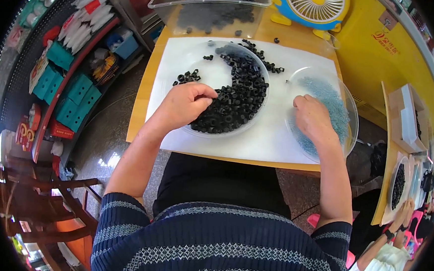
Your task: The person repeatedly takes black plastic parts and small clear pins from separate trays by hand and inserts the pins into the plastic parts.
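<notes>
My left hand [185, 104] rests at the left side of a clear round tray [214, 76], its thumb and fingers pinched together beside a heap of small black ring-like parts [234, 104]. Whatever lies between those fingertips is too small to make out. Over a second clear round dish [355, 130] on the right, my right hand [311, 116] points its closed fingers down at the dish's left part. Tiny pale blue pieces [334, 104] are spread in that dish. The fingers hide anything they may hold. More black parts [188, 77] lie in a small cluster beyond my left hand.
Both dishes stand on a white sheet [271, 144] over a wooden table [137, 116]. Behind them are a clear bin [257, 6] of black parts and a yellow-blue fan [314, 5]. Shelves [72, 72] stand left; another person's hands [405, 214] work at a table far right.
</notes>
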`<action>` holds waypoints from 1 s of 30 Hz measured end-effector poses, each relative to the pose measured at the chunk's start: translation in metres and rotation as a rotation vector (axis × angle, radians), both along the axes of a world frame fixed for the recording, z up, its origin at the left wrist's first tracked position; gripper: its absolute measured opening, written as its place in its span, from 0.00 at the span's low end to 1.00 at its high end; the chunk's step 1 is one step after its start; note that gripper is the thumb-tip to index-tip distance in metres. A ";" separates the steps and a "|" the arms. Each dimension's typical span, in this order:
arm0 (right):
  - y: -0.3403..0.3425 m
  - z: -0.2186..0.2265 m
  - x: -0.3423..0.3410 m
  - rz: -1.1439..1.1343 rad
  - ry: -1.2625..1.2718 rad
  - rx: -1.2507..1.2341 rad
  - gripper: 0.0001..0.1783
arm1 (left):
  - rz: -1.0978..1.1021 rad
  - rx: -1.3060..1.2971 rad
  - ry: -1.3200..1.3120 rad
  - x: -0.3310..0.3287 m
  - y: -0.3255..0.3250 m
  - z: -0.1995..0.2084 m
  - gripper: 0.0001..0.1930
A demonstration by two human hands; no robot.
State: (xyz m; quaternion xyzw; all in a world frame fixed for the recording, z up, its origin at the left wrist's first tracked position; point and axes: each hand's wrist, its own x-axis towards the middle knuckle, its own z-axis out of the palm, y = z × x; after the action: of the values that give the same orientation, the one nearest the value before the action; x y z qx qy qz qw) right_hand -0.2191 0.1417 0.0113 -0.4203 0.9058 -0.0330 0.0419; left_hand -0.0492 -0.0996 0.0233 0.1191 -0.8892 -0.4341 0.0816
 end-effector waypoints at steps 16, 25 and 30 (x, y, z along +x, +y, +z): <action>0.012 -0.001 0.008 0.005 -0.029 -0.078 0.07 | -0.164 -0.689 0.015 -0.083 -0.017 -0.022 0.14; 0.014 0.003 0.008 -0.035 -0.048 -0.097 0.08 | -0.031 -0.445 -0.075 -0.062 -0.031 0.005 0.11; 0.025 0.003 0.008 -0.005 -0.035 -0.180 0.12 | -0.072 -0.533 0.073 -0.109 -0.014 -0.025 0.11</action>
State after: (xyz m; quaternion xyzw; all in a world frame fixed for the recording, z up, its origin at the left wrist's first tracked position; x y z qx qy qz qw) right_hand -0.2114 0.1662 0.0146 -0.4196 0.8993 -0.1219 0.0195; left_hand -0.1577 -0.1141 -0.0014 0.0458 -0.9722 -0.1913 0.1267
